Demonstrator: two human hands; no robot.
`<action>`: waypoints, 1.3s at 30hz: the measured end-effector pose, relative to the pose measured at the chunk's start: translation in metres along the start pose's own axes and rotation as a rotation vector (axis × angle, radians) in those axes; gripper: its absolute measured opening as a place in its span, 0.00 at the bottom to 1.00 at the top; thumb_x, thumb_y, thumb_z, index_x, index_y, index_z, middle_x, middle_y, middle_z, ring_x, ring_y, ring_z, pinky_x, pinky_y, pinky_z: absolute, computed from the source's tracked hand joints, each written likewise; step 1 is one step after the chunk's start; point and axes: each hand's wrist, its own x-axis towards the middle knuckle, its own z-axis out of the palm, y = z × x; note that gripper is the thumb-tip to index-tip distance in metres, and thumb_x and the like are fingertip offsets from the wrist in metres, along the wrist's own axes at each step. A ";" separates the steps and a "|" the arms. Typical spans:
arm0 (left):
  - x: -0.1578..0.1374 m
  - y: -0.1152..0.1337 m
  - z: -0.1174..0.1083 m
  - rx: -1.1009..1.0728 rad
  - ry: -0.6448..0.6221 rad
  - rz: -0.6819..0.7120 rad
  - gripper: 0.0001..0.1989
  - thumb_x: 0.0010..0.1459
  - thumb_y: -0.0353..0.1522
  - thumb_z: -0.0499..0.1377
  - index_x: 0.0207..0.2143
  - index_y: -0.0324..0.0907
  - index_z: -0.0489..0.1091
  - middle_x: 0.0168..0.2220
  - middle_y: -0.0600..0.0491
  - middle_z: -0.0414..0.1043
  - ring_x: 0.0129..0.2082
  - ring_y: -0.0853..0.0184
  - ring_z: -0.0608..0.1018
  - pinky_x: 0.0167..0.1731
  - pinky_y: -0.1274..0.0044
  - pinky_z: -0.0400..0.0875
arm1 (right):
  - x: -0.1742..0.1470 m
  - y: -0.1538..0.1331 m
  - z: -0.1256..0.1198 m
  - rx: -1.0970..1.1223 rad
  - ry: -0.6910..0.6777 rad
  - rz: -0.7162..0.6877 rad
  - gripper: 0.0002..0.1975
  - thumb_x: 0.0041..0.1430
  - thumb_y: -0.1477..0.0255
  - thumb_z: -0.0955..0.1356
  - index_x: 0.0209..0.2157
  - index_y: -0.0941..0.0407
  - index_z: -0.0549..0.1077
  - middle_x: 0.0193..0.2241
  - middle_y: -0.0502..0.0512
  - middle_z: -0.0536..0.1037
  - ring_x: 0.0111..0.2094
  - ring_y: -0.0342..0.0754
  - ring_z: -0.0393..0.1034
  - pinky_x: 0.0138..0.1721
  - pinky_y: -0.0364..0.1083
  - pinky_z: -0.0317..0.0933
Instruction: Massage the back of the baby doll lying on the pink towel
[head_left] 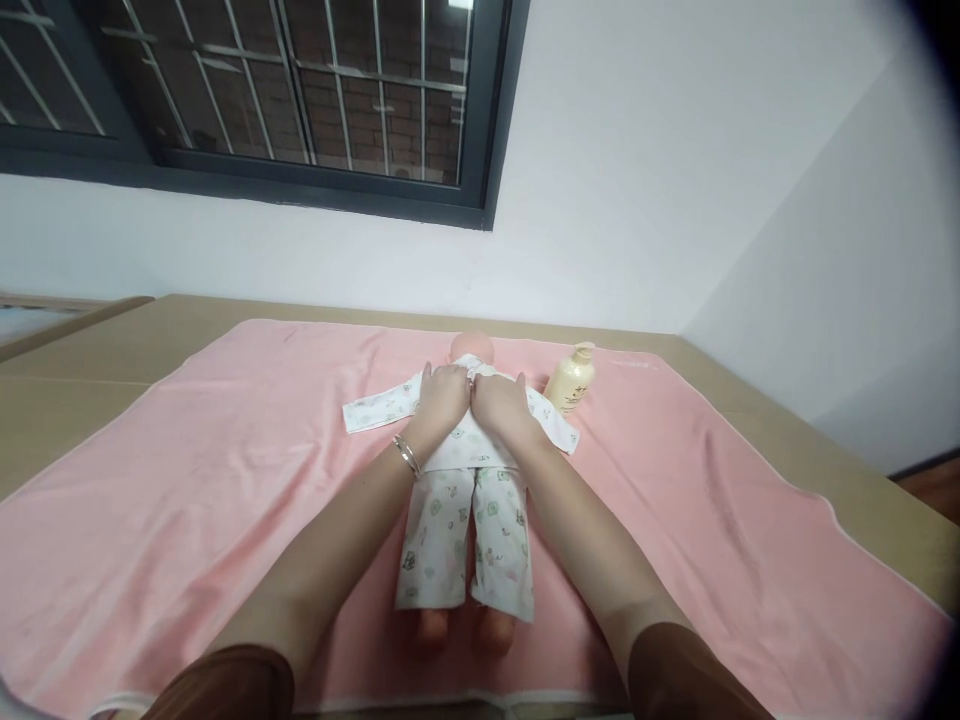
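Note:
A baby doll in white pyjamas with a small print lies stretched out on a pink blanket (247,480), its head (472,347) away from me and its feet toward me. My left hand (444,395) and my right hand (501,402) meet at the middle of its upper body, fingers curled in on the pyjama shirt (474,445). Both fingertips are mostly hidden; they look closed on the cloth. The shirt's sleeves spread out to either side. Below are the pyjama trousers (439,540), with the doll's bare feet (493,630) showing.
A cream pump bottle (571,378) stands on the blanket, right of the doll, close to the right-hand sleeve. The blanket covers most of a tan tabletop (210,310). Behind it rise a white wall (600,200) and a dark-framed window (315,190) with bars.

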 end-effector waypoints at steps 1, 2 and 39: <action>-0.001 0.002 -0.001 0.038 0.015 0.010 0.16 0.67 0.30 0.47 0.44 0.41 0.75 0.47 0.43 0.80 0.53 0.55 0.77 0.68 0.56 0.51 | -0.001 -0.001 -0.002 0.012 -0.001 -0.008 0.20 0.72 0.71 0.55 0.51 0.58 0.75 0.47 0.68 0.80 0.51 0.62 0.73 0.66 0.70 0.37; -0.001 0.004 -0.001 0.066 0.025 0.023 0.16 0.67 0.30 0.48 0.43 0.41 0.76 0.47 0.42 0.80 0.53 0.54 0.77 0.67 0.58 0.53 | -0.001 -0.001 -0.005 0.032 -0.009 -0.008 0.19 0.71 0.71 0.56 0.48 0.57 0.76 0.47 0.66 0.80 0.51 0.61 0.73 0.66 0.69 0.39; 0.010 -0.004 0.000 0.001 -0.035 -0.017 0.17 0.69 0.34 0.49 0.44 0.40 0.76 0.49 0.42 0.79 0.54 0.53 0.78 0.69 0.52 0.45 | 0.017 0.015 0.008 0.091 0.027 0.092 0.24 0.74 0.62 0.55 0.57 0.61 0.71 0.56 0.69 0.75 0.59 0.63 0.67 0.60 0.64 0.54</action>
